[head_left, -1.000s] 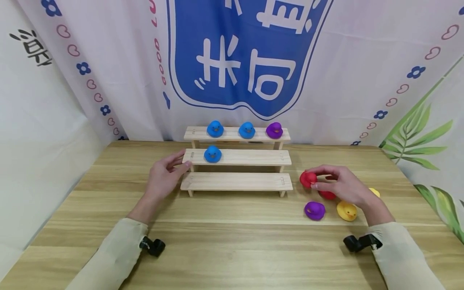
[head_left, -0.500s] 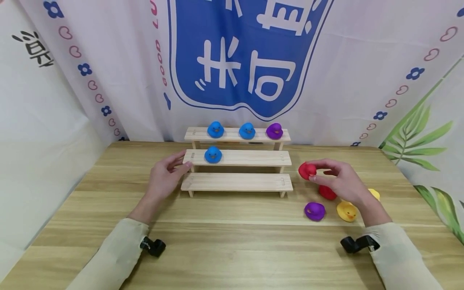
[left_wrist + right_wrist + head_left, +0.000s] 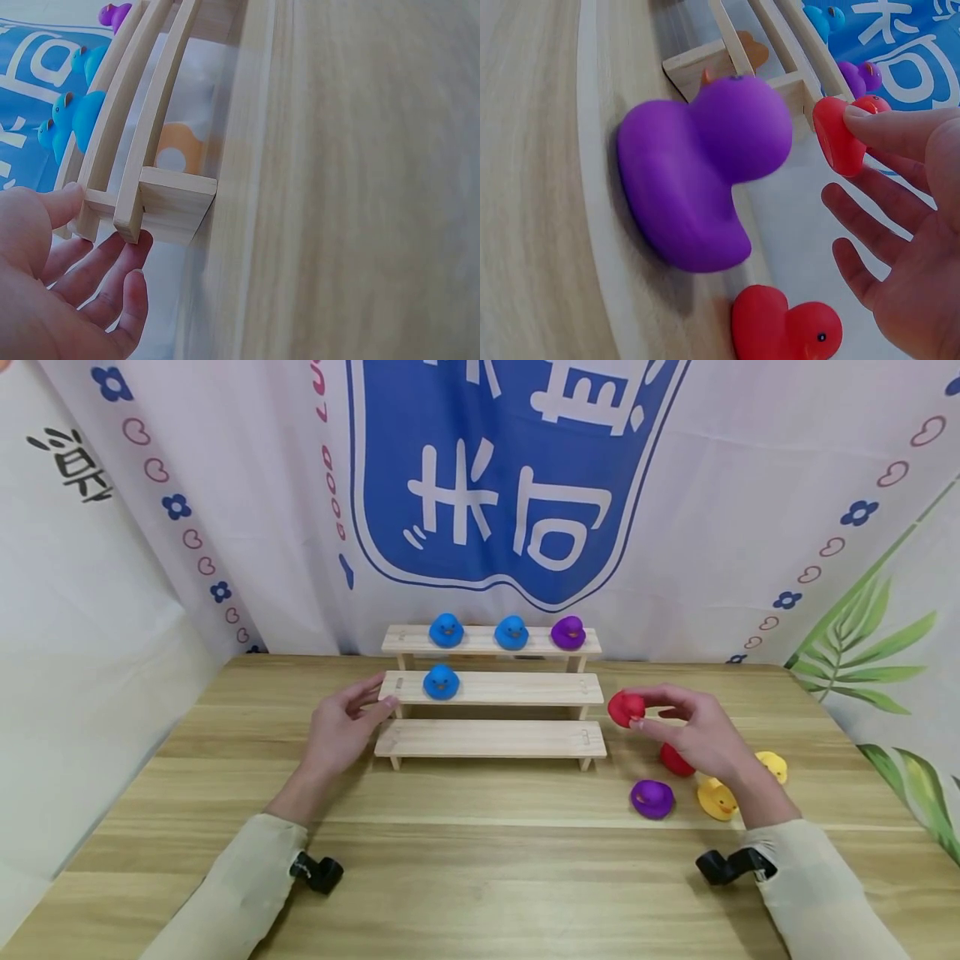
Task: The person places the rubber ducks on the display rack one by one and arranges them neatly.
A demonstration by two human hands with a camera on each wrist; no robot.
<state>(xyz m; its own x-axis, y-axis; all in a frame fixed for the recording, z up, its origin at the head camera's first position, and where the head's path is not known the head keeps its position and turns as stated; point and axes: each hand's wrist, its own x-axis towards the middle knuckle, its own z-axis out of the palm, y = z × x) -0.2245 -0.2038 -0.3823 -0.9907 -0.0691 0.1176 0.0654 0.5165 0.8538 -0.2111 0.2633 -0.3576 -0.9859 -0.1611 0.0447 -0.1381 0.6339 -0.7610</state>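
My right hand (image 3: 697, 727) pinches a red rubber duck (image 3: 626, 708) between thumb and fingers, raised off the table just right of the three-tier wooden stand (image 3: 525, 688). In the right wrist view the held red duck (image 3: 840, 135) sits between thumb and index finger, other fingers spread. My left hand (image 3: 343, 722) holds the left end of the stand's middle board; in the left wrist view the thumb lies against the board (image 3: 97, 161). Two blue ducks (image 3: 447, 631) and a purple duck (image 3: 568, 632) stand on the top tier. Another blue duck (image 3: 441, 682) is on the middle tier's left.
Below my right hand lie a second red duck (image 3: 677, 760), a purple duck (image 3: 652, 799) and two yellow ducks (image 3: 717, 798), one partly behind the wrist. A printed curtain (image 3: 300, 527) hangs behind the wooden table (image 3: 480, 877).
My right hand has lifted the red duck and carried it slightly up and left toward the stand, uncovering more of the second red duck. The left hand stays at the stand.
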